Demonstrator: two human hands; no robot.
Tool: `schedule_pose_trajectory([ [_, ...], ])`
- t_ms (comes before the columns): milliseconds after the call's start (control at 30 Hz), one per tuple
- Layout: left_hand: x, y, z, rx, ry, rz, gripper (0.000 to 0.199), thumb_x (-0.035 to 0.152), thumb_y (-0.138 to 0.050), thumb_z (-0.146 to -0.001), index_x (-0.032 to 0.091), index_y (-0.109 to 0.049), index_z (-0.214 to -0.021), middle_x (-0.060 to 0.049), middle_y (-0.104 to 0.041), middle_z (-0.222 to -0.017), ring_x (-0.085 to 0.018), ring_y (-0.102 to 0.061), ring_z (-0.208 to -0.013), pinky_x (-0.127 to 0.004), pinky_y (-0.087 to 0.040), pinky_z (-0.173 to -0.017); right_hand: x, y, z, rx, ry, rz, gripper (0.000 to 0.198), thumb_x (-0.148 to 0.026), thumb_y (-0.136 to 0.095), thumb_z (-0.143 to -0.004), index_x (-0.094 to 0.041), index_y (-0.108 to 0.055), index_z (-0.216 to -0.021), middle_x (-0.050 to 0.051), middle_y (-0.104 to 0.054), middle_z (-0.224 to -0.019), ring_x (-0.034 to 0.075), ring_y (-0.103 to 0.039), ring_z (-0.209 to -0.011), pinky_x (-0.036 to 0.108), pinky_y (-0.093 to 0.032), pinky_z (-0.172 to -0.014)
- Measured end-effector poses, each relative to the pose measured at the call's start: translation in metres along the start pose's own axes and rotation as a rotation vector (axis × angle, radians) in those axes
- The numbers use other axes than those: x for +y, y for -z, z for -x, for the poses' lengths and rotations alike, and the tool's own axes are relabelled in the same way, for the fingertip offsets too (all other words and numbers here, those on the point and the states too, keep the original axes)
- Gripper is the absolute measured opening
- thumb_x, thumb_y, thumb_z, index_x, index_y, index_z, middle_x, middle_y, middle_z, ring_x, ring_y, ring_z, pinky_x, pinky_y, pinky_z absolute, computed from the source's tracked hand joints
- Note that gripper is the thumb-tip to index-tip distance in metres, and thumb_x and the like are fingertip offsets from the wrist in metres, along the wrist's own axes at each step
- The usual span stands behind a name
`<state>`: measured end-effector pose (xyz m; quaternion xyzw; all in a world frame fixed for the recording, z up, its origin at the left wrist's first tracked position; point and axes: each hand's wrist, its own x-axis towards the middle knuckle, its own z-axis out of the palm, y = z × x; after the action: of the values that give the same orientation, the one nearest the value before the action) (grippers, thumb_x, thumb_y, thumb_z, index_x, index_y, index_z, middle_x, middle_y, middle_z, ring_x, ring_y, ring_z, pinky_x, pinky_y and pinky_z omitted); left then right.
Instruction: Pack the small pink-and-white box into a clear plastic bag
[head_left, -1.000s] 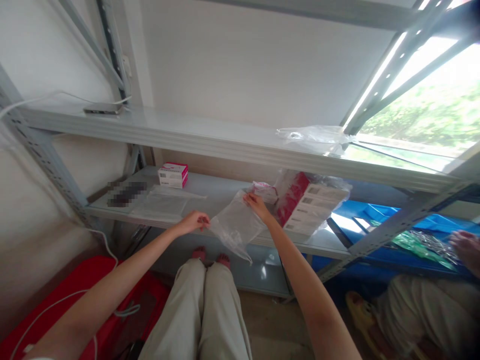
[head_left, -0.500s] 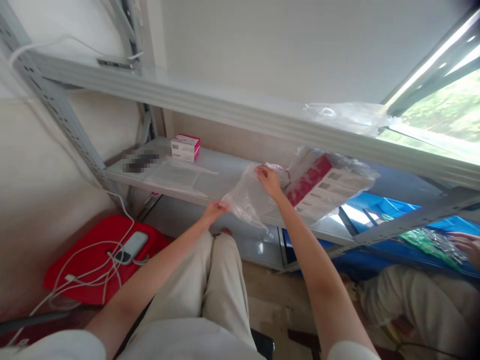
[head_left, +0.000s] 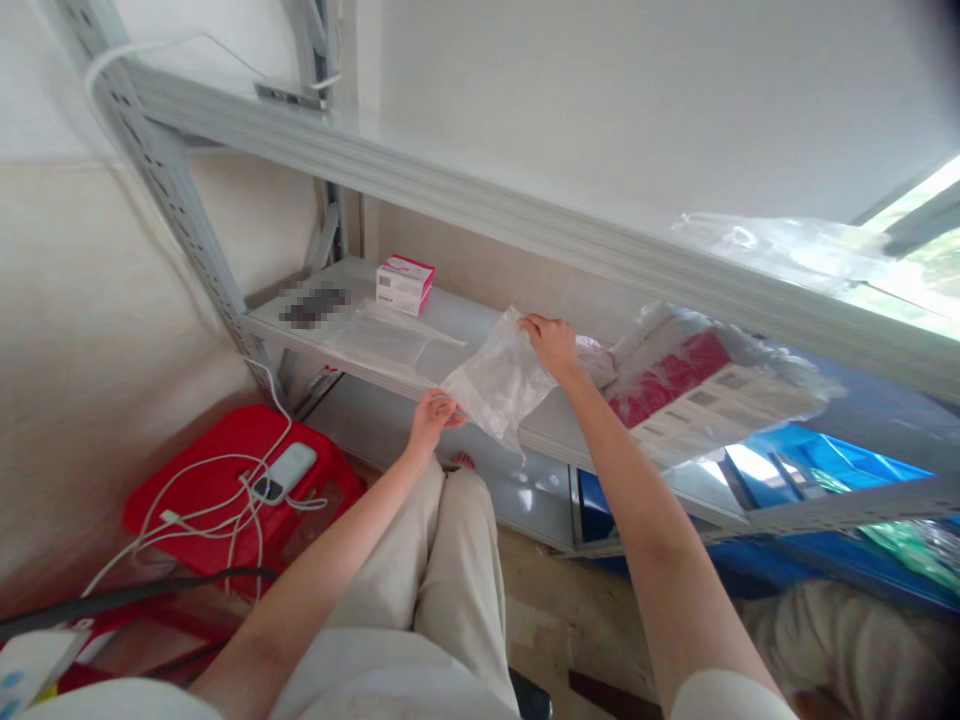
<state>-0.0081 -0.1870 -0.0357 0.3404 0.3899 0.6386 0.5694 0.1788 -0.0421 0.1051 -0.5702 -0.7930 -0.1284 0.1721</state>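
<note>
Clear thin-film plastic bag (head_left: 501,375), crinkled and glossy, is held spread at a slant over the front edge of the grey metal shelf (head_left: 469,315); its lower tip is left dangling. Upper edge is pinched by the right hand (head_left: 551,345), knuckles up, fingers bent toward the left, arm extended. Left corner is pinched by the left hand (head_left: 433,422), fingers curled, set lower and closer to the body. Bag is thus suspended between both hands. Smooth, flat clear plastic sleeve (head_left: 386,337) is laid on the shelf to the left, in front of a white-and-pink cardboard carton (head_left: 403,285). Film-wrapped block of white and magenta boxes (head_left: 694,378) is set right of the right hand.
</note>
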Motion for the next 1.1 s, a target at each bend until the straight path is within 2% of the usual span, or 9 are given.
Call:
schedule_pose_trajectory([
  [133,0.01,0.014,0.002,-0.069,-0.045,0.083,0.064,0.058,-0.065,-0.071,0.02,-0.041,-0.117,-0.009,-0.061,-0.103,-0.018,-0.064,-0.081,-0.029,-0.055,-0.059,-0.035,-0.012,-0.035,-0.043,0.095,-0.086,0.053,-0.049,-0.027,-0.097,-0.018,-0.071,-0.098,0.011,-0.068,-0.083,0.02,-0.06,-0.076,0.029,-0.038,-0.069],
  [267,0.017,0.033,-0.001,-0.069,-0.012,-0.07,0.061,0.062,-0.07,-0.063,0.016,-0.054,-0.099,-0.009,-0.061,-0.097,-0.017,-0.062,-0.072,-0.021,-0.049,-0.047,-0.081,-0.033,-0.074,-0.105,0.202,-0.137,0.049,-0.047,-0.031,-0.097,-0.019,-0.071,-0.099,0.01,-0.067,-0.083,0.02,-0.06,-0.079,0.029,-0.039,-0.071],
  [367,0.027,0.049,-0.01,0.064,-0.058,-0.163,0.049,0.06,-0.066,-0.068,0.015,-0.057,-0.085,-0.007,-0.062,-0.086,-0.013,-0.059,-0.065,-0.018,-0.045,-0.044,-0.116,-0.054,-0.102,-0.172,0.259,-0.14,0.046,-0.045,-0.033,-0.096,-0.019,-0.071,-0.098,0.01,-0.068,-0.086,0.021,-0.06,-0.081,0.03,-0.04,-0.073],
  [467,0.038,0.067,-0.022,0.173,-0.099,-0.143,0.045,0.059,-0.059,-0.074,0.015,-0.056,-0.083,-0.007,-0.063,-0.083,-0.014,-0.059,-0.063,-0.02,-0.046,-0.045,-0.151,-0.074,-0.128,-0.224,0.312,-0.124,0.045,-0.046,-0.033,-0.096,-0.02,-0.07,-0.099,0.01,-0.068,-0.09,0.022,-0.061,-0.084,0.031,-0.041,-0.075],
  [667,0.042,0.096,-0.051,0.549,-0.151,-0.123,0.058,0.071,-0.036,-0.081,0.016,-0.051,-0.091,-0.003,-0.059,-0.067,-0.014,-0.057,-0.05,-0.023,-0.043,-0.041,-0.217,-0.109,-0.16,-0.222,0.453,-0.033,0.047,-0.044,-0.027,-0.098,-0.017,-0.062,-0.114,0.014,-0.066,-0.106,0.025,-0.06,-0.098,0.034,-0.041,-0.083],
  [733,0.039,0.105,-0.057,0.625,-0.157,-0.18,0.063,0.073,-0.028,-0.082,0.016,-0.051,-0.088,0.0,-0.055,-0.056,-0.013,-0.054,-0.043,-0.022,-0.039,-0.038,-0.235,-0.12,-0.164,-0.253,0.496,0.005,0.047,-0.041,-0.025,-0.098,-0.016,-0.058,-0.119,0.017,-0.064,-0.111,0.026,-0.059,-0.102,0.036,-0.042,-0.085],
  [800,0.039,0.112,-0.062,0.632,-0.149,-0.284,0.061,0.073,-0.03,-0.082,0.016,-0.051,-0.082,0.001,-0.052,-0.049,-0.012,-0.05,-0.038,-0.021,-0.036,-0.036,-0.248,-0.132,-0.166,-0.291,0.556,0.037,0.046,-0.038,-0.024,-0.099,-0.014,-0.057,-0.12,0.019,-0.063,-0.112,0.027,-0.059,-0.104,0.038,-0.042,-0.086],
  [933,0.041,0.12,-0.067,0.556,-0.147,-0.471,0.055,0.065,-0.036,-0.086,0.016,-0.053,-0.067,-0.003,-0.06,-0.056,-0.009,-0.047,-0.035,-0.021,-0.035,-0.037,-0.261,-0.149,-0.174,-0.314,0.632,0.072,0.042,-0.031,-0.026,-0.098,-0.011,-0.057,-0.118,0.021,-0.065,-0.106,0.029,-0.061,-0.1,0.04,-0.044,-0.084],
  [1100,0.039,0.126,-0.067,0.478,-0.125,-0.482,0.053,0.059,-0.037,-0.088,0.015,-0.059,-0.066,-0.003,-0.061,-0.054,-0.009,-0.046,-0.035,-0.021,-0.037,-0.039,-0.261,-0.162,-0.179,-0.302,0.63,0.084,0.04,-0.029,-0.029,-0.098,-0.01,-0.058,-0.116,0.021,-0.066,-0.105,0.029,-0.062,-0.098,0.04,-0.046,-0.081],
])
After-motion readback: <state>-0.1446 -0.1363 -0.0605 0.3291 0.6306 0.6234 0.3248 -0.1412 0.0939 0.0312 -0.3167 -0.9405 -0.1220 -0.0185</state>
